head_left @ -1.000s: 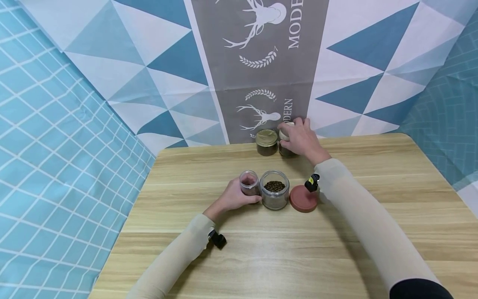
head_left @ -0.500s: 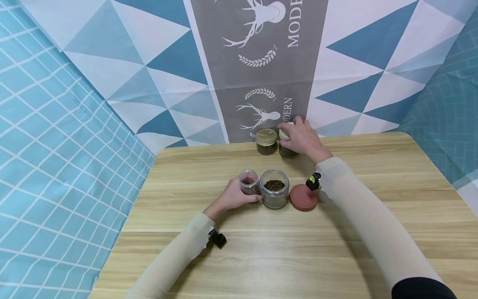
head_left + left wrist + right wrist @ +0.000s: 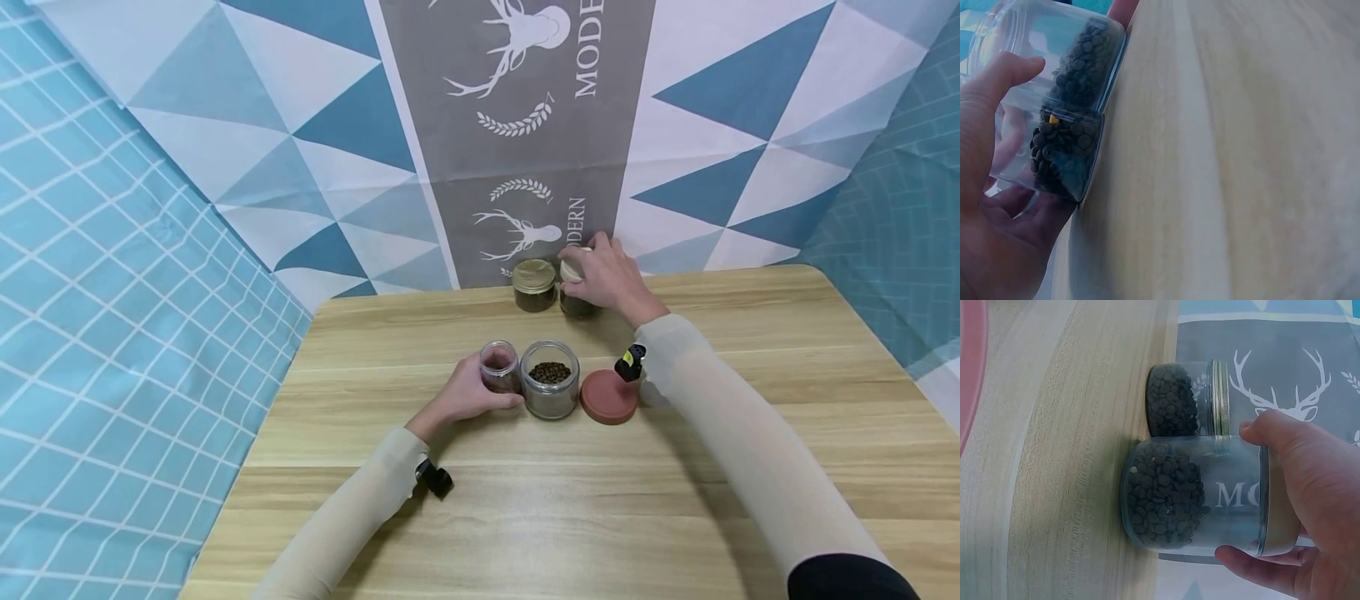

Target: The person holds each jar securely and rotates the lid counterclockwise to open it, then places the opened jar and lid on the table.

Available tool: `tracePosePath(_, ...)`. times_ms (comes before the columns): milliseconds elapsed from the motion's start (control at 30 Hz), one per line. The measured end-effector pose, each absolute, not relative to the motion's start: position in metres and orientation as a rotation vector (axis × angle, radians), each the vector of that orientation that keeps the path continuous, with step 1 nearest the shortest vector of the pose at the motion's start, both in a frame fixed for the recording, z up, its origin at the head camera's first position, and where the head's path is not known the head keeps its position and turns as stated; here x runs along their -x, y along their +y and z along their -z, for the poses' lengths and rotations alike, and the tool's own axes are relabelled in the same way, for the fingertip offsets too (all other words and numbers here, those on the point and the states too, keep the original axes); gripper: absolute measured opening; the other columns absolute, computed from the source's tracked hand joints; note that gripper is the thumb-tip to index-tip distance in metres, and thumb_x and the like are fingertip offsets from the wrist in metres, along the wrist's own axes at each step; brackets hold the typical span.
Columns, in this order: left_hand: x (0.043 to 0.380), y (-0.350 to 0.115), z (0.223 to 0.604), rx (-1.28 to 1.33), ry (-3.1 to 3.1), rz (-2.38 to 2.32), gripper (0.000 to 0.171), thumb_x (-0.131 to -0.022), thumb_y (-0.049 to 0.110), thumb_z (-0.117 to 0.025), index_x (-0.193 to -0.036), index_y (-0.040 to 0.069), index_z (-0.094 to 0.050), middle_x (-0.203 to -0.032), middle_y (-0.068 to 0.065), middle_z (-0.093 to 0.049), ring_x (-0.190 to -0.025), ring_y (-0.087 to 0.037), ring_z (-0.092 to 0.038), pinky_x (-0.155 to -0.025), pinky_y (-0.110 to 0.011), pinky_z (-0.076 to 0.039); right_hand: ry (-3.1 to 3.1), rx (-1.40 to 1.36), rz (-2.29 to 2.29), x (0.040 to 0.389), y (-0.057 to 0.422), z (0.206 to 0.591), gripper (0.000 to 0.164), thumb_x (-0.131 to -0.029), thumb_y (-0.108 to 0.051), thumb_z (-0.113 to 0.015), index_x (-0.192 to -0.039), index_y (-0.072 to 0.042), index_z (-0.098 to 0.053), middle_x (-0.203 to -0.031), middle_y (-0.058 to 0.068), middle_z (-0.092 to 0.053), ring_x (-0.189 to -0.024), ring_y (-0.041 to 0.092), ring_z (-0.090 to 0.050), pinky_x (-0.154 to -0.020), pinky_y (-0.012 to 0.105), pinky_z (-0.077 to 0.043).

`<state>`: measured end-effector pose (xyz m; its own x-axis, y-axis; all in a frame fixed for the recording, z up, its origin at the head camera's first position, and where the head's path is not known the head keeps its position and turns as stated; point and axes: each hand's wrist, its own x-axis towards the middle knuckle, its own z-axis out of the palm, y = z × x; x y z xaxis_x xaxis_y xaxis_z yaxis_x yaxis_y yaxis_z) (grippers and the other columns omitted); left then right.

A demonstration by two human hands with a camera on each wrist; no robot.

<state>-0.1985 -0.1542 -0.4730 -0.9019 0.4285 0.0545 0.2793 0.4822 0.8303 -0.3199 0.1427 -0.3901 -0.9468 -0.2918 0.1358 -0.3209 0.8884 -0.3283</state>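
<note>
My left hand [image 3: 465, 393] grips a small clear jar [image 3: 1063, 156] without a lid, which holds dark round pellets. Touching it on the right is a wider lidless jar [image 3: 551, 402], also part-filled with pellets; in the left wrist view my thumb lies against this pair. At the table's back edge my right hand [image 3: 611, 279] holds a lidded clear jar [image 3: 1166, 494] near its top, fingers and thumb around its pale lid [image 3: 1282, 506]. Dark pellets fill roughly its lower half. Beside it stands another jar [image 3: 535, 287] with a gold lid. All the jars are upright.
A round reddish lid [image 3: 609, 397] lies on the wooden table [image 3: 525, 517] right of the wide jar, below my right forearm. Directly behind the back jars rises a patterned cloth wall [image 3: 517, 150]. Blue checked cloth [image 3: 127, 333] hangs along the left side.
</note>
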Motion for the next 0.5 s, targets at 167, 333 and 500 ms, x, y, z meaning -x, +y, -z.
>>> tracePosePath(167, 0.197, -0.158, 0.47, -0.626, 2.528, -1.432, 0.076, -0.078, 0.018, -0.099, -0.146, 0.008, -0.065, -0.141, -0.014, -0.076, -0.132, -0.029, -0.071, -0.125, -0.048, -0.052, -2.977, -0.483, -0.547, 0.32, 0.143, 0.391, 0.062, -0.1, -0.039, -0.08, -0.158, -0.024, -0.062, -0.157, 0.036, -0.047, -0.139, 0.052, -0.049, -0.098, 0.072, -0.061)
tracePosePath(333, 0.194, -0.163, 0.467, -0.639, 2.524, -1.445, 0.082, -0.078, 0.023, -0.099, -0.151, 0.009, -0.064, -0.143, -0.014, -0.076, -0.137, -0.032, -0.07, -0.128, -0.057, -0.049, -2.97, -0.49, -0.553, 0.319, 0.144, 0.391, 0.063, -0.1, -0.036, -0.078, -0.159, -0.022, -0.061, -0.16, 0.037, -0.048, -0.143, 0.054, -0.047, -0.101, 0.073, -0.059)
tracePosePath(500, 0.194, -0.169, 0.464, -0.663, 2.529, -1.426, 0.084, -0.079, 0.027, -0.097, -0.153, 0.011, -0.063, -0.145, -0.013, -0.076, -0.137, -0.033, -0.069, -0.126, -0.057, -0.051, -2.967, -0.494, -0.557, 0.318, 0.145, 0.39, 0.062, -0.101, -0.036, -0.078, -0.159, -0.021, -0.06, -0.159, 0.036, -0.05, -0.143, 0.053, -0.047, -0.102, 0.073, -0.058)
